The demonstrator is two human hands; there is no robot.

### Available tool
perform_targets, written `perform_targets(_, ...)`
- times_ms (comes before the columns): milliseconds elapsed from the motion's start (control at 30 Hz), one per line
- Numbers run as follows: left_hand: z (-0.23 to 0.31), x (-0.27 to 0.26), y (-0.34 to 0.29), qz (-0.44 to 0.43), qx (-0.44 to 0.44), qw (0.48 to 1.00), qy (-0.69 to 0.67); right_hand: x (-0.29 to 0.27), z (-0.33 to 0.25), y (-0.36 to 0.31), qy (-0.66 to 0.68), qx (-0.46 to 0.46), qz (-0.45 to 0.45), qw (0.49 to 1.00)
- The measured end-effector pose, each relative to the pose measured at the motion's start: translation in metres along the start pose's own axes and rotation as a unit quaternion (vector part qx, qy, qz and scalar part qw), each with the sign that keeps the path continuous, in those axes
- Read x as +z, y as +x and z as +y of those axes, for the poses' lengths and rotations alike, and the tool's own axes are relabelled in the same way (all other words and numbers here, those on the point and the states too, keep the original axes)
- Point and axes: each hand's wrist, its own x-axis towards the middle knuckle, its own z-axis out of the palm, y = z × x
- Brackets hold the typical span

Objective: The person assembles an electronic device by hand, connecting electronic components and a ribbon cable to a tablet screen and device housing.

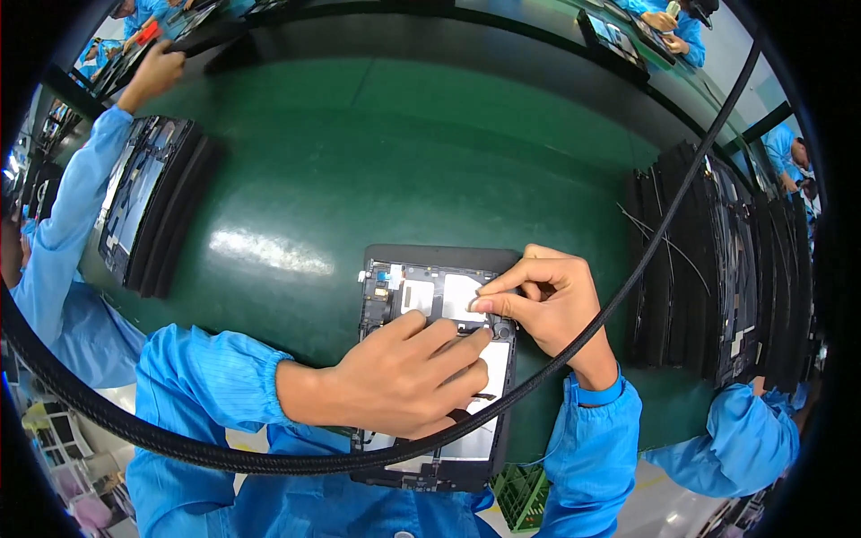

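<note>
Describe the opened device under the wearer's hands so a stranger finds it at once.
Start at the big green table and go to its near edge. There, partly beneath the wearer's left hand and right hand, lies the opened device. Unlike the left stack and right stack, it lies singly.

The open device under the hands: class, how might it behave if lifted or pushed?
The device looks like a thin, flat slab, so it would probably lift stiffly. Its exposed inner parts suggest it is fragile if gripped there. Lying broad and flat, it seems unlikely to roll or tip.
</note>
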Motion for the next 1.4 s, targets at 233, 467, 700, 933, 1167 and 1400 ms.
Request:
perform_targets(233, 0.002, 0.001, 0.001, -0.007, -0.002, 1.0, 0.026, 0.004, -0.004, -0.002, -0.013, 0.01, 0.01, 1.0)
perform_targets(467, 0.004, 0.002, -0.001, 0.002, 0.001, 0.998, 0.055, 0.01, -0.004, -0.003, -0.011, 0.012, 0.024, 1.0)
perform_targets(700, 0.002, 0.002, 0.001, 0.026, -0.001, 0.998, 0.053, 0.012, -0.01, -0.001, 0.004, 0.034, 0.022, 0.999)
perform_targets(933, -0.006, 0.0, 0.011, 0.021, 0.02, 1.0, -0.008, 0.0, -0.018, -0.002, 0.015, 0.074, -0.009, 0.997)
perform_targets(1167, -0.005, 0.0, 0.007, 0.007, 0.029, 1.0, -0.002, -0.029, -0.032, -0.01, 0.067, 0.18, -0.185, 0.964)
perform_targets(1400, -0.007, 0.004, 0.004, 0.014, 0.034, 0.999, -0.005, -0.03, -0.028, -0.006, 0.118, 0.215, -0.206, 0.947)
